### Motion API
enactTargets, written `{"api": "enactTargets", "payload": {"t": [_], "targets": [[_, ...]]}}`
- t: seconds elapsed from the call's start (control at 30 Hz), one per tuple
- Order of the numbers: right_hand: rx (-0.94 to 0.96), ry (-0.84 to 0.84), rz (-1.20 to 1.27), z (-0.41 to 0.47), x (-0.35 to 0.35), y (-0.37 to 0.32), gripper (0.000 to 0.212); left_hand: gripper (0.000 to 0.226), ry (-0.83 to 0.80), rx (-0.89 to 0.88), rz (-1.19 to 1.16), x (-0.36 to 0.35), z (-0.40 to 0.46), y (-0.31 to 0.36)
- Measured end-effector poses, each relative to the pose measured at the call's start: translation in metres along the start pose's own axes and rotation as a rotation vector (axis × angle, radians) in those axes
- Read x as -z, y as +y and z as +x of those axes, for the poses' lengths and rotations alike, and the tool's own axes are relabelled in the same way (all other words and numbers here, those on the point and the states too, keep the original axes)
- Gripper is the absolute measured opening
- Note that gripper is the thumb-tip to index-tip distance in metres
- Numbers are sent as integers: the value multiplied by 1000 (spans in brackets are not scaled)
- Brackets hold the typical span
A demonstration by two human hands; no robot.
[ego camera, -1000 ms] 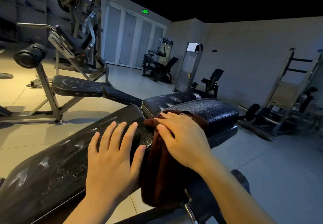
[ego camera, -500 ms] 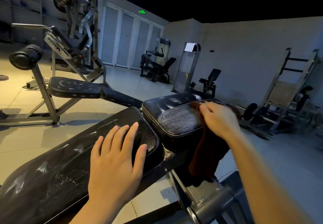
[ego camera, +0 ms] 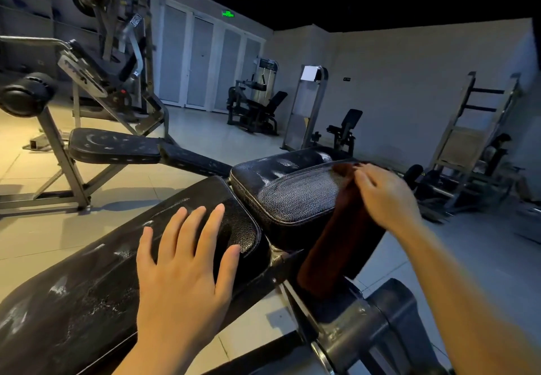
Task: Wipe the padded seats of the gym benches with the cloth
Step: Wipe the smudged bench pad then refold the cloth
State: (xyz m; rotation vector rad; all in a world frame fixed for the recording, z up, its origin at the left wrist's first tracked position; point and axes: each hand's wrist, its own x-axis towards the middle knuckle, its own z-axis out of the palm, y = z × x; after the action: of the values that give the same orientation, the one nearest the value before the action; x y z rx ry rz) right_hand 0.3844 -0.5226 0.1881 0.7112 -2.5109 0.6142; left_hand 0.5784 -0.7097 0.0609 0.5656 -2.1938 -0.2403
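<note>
Bench back pad (ego camera: 87,281) runs from the lower left, the left hand (ego camera: 187,266) lying flat on it, fingers spread. Beside it, the seat pad (ego camera: 292,196); at its right edge the right hand (ego camera: 383,196) grips the brown cloth (ego camera: 336,246), which hangs down over bare floor (ego camera: 480,257)

Two bare forearms, sleeveless, no gloves or jewellery.

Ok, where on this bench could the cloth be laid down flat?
Bare patches: the seat pad between its near edge and the cloth at its right side; the long back pad left of the left hand. Crowded: the hinge gap.
</note>
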Motion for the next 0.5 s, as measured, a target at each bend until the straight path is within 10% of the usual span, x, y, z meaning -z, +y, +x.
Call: {"api": "enactTargets", "payload": {"t": [0.13,0.5], "targets": [[-129,48,76,12,-1,5,37,55,25,-7,-18,0,2,2],[366,86,120,-67,-49,-91,48,55,11,3,12,3,-1,2]]}}
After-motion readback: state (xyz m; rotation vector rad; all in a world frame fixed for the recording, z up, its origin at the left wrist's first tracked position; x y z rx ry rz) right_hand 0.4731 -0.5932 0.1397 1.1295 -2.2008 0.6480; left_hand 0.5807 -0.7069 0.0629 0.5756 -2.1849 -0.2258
